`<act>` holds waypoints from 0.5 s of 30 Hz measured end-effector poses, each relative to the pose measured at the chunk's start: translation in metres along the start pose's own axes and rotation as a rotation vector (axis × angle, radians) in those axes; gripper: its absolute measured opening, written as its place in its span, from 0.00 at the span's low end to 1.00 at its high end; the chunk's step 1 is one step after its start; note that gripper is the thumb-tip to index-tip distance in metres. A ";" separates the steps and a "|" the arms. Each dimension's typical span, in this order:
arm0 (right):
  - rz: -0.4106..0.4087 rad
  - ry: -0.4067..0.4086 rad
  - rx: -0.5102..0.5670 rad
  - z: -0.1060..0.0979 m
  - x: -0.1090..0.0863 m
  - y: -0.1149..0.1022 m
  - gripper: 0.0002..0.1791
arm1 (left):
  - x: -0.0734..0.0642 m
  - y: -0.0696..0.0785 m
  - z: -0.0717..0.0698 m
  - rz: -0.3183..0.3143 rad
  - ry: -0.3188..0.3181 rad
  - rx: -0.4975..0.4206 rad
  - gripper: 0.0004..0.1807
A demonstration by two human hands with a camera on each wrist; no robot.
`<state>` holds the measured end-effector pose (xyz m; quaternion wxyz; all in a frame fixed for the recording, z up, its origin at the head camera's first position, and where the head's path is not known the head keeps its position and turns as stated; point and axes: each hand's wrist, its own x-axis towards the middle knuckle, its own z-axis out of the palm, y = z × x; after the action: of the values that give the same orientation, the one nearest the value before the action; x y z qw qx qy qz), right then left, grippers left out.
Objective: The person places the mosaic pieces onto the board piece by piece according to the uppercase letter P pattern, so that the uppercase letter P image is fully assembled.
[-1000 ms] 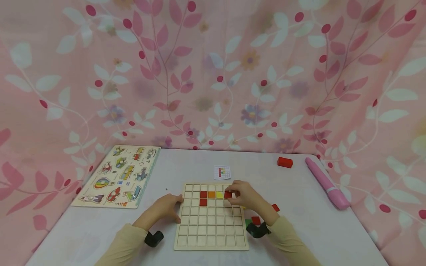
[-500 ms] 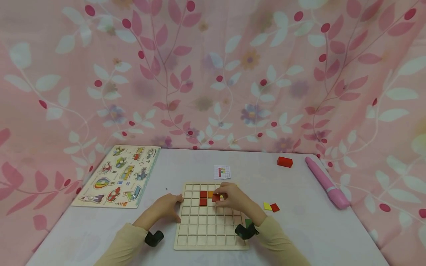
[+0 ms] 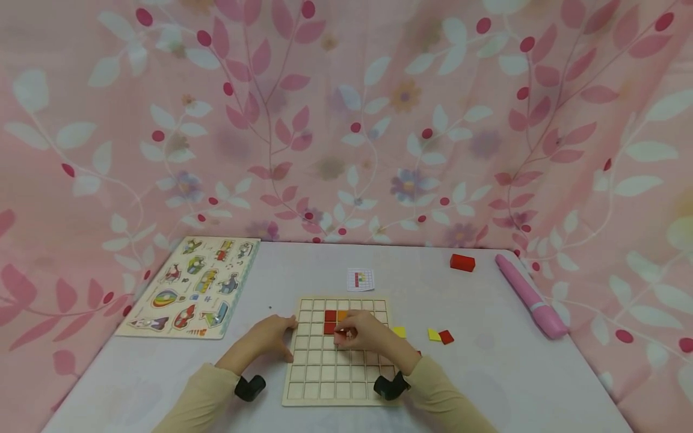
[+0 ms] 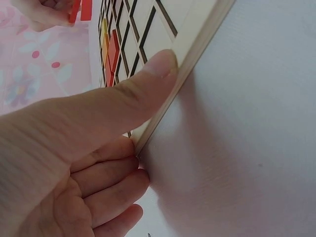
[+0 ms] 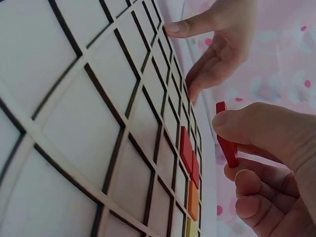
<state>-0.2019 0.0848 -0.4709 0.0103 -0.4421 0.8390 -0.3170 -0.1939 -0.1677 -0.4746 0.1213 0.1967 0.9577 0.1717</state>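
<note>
A pale wooden grid board lies before me. Along its left edge rests my left hand, the thumb and fingertips spread apart and touching the rim. My right hand pinches a red square tile between thumb and fingers, tilted over the board just below the placed pieces. Two red tiles sit in cells one above the other, with an orange tile beside the upper one. In the right wrist view, a yellow tile follows the orange; the right hand hides it in the head view.
Right of the board lie yellow tiles and a red tile. Behind the board is a small pattern card. A red block and a pink pen-shaped object stand right; a vehicle picture puzzle lies left.
My right hand has carried the red tile left and toward me, from the board's upper right to just below the red and orange tiles. The left hand stays at the edge.
</note>
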 end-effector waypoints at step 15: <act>0.070 -0.092 -0.082 0.012 0.010 0.000 0.07 | 0.002 -0.005 0.004 0.014 0.013 -0.003 0.39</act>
<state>-0.2043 0.0713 -0.4782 0.0418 -0.4266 0.8649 -0.2610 -0.1957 -0.1703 -0.4808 0.1142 0.2022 0.9567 0.1754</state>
